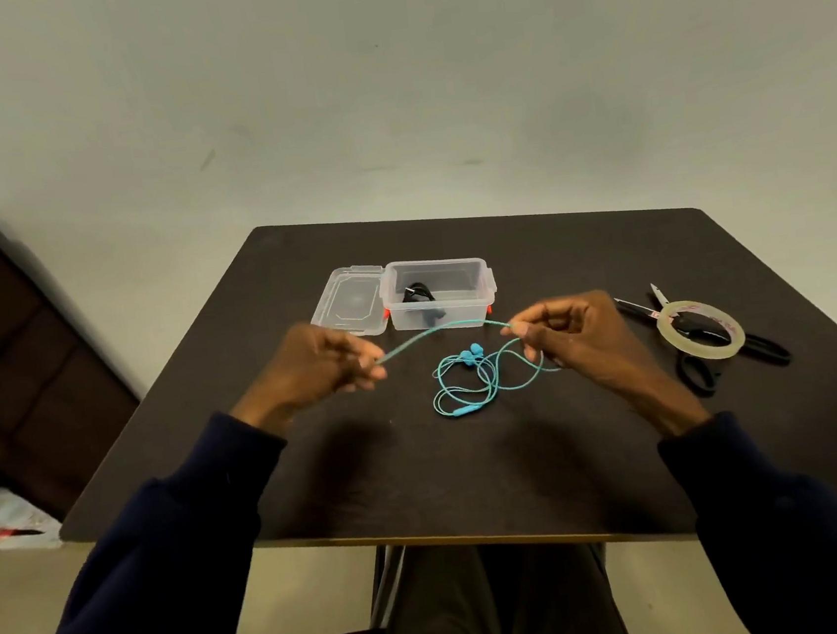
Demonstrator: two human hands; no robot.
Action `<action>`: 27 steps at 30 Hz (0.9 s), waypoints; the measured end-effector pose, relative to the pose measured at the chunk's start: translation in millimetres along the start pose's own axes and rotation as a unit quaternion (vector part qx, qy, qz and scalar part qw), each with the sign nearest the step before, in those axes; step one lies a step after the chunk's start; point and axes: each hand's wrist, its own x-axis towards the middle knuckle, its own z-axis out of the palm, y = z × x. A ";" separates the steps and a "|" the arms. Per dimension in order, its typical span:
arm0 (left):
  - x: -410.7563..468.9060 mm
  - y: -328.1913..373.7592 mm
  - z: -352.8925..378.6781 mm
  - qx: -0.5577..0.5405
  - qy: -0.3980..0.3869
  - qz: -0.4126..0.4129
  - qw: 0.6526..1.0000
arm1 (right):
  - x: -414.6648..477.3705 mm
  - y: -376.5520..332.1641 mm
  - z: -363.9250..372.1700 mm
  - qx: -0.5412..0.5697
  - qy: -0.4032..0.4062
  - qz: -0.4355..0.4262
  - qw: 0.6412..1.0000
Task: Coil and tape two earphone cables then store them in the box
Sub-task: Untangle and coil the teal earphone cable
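Fingers (369, 369) of the left hand (315, 363) and the right hand (576, 339) each pinch the thin teal earphone cable (438, 329). A short span runs taut between them above the dark worktop (474, 476), and the rest lies tangled below. Coiling looks barely begun. Next it needs even loops, then the clear tape roll (700, 327) resting on the black scissors (698, 372). A dark bundle (418, 293) in the open clear plastic box (435, 264), probably the other earphone, is hard to make out. The cable's plug end is hidden.
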 end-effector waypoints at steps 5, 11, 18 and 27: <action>5.3 -23.6 1.2 0.206 -0.108 -0.010 0.973 | 6.0 -14.7 16.7 -0.193 -0.011 -0.053 0.980; 6.4 8.0 26.5 0.104 -0.103 0.144 0.979 | 14.8 -23.1 44.9 -0.177 -0.052 -0.073 0.980; 12.2 15.4 43.8 -0.035 -0.037 0.122 0.991 | 19.5 -20.5 42.0 -0.092 -0.043 -0.018 0.995; 11.3 -22.7 -11.6 -0.297 0.132 0.017 0.946 | 3.2 -3.6 -19.6 -0.068 -0.127 0.066 0.987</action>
